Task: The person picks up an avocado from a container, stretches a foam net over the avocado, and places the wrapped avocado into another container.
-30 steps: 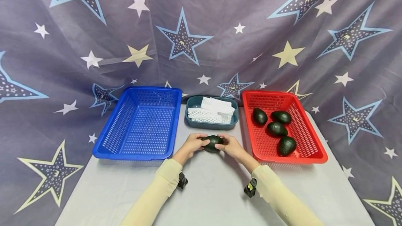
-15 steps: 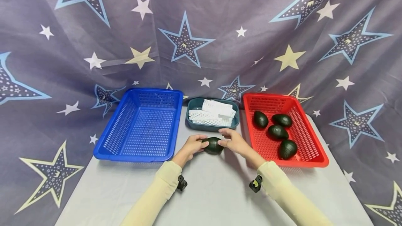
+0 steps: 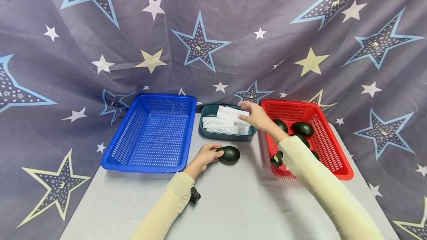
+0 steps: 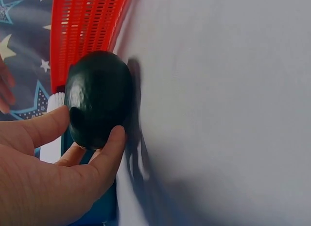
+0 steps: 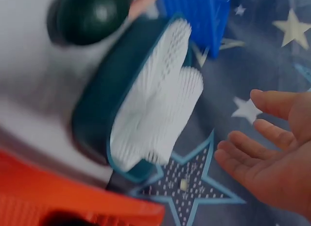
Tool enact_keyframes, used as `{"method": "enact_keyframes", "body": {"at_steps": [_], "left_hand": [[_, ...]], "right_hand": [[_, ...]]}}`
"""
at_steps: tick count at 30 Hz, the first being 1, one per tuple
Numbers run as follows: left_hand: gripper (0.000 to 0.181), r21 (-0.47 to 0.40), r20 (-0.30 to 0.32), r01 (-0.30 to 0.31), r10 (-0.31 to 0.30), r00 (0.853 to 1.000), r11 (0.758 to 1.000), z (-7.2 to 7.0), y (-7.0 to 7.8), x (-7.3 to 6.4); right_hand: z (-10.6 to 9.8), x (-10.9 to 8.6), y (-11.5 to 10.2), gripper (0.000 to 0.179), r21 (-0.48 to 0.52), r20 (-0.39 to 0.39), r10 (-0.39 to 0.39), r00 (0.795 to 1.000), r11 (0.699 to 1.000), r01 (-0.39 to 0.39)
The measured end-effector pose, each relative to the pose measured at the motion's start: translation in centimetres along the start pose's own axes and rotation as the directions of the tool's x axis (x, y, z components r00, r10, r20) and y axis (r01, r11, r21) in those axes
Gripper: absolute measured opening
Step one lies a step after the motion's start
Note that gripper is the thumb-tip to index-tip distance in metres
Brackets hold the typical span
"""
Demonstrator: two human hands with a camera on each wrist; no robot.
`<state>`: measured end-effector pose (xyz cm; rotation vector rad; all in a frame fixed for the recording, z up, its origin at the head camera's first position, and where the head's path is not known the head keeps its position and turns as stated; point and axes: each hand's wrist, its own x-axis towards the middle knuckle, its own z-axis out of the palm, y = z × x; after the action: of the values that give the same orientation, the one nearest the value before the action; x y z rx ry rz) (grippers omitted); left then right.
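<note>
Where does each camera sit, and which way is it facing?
Head: on the person's head, facing forward and down at the table; left hand, right hand and sleeves show.
Left wrist: worn there, facing the avocado; its gripping hand shows, plus right fingers.
Right wrist: worn there, facing the tray of nets; right hand and left fingertip show.
Both wrist views share avocado and red basket.

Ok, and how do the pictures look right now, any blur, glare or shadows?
Right wrist: blurred, the red basket smeared; left wrist: dim, a sheen on the avocado, dark shadow beside it; head: clearer, soft shadows on the table.
</note>
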<state>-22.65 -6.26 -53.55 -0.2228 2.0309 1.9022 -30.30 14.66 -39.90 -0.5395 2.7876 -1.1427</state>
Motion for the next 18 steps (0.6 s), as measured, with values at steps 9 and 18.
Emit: {"method": "enact_keyframes", "body": {"at_steps": [9,18], "left_hand": [[0.038,0.033,-0.005,0.008,-0.008,1.0,0.999,0.3,0.6,0.0],[0.036,0.027,-0.025,0.025,-0.024,0.999,0.999,0.5,0.6,0.2]], "right_hand": [[-0.3,4.0,2.1,0.066,-0.219,0.072,0.046,0.996,0.975,-0.029],[1.8,5.2,4.6,0.078,-0.314,0.105,0.068,0.992,0.949,-0.032]]}}
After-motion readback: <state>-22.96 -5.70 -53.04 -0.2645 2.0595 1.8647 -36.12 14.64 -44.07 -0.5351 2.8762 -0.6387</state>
